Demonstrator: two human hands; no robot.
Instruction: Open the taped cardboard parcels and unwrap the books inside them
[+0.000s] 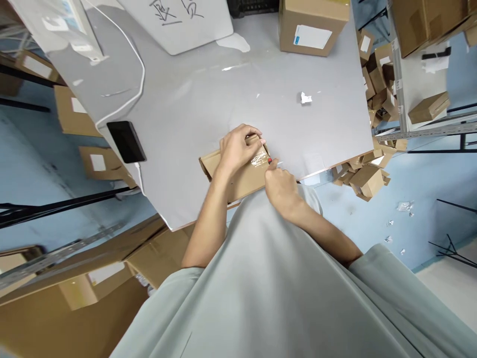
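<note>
A flat cardboard box (244,181) lies at the front edge of the grey table, with clear tape (260,158) across its right end. My left hand (238,149) rests over the top of this box, fingers curled at its far right corner, gripping it. Close to the taped right end, my right hand (281,189) is closed in a fist around a small red-and-black cutter (270,160). Most of that tool is hidden by the fingers, and its tip meets the box's right edge.
A phone (126,141) on a white cable lies at the table's left. At the back are a white board with handwriting (182,22) and a labelled carton (313,27). A paper scrap (305,98) sits to the right. Many cartons (367,181) are piled beyond the right edge.
</note>
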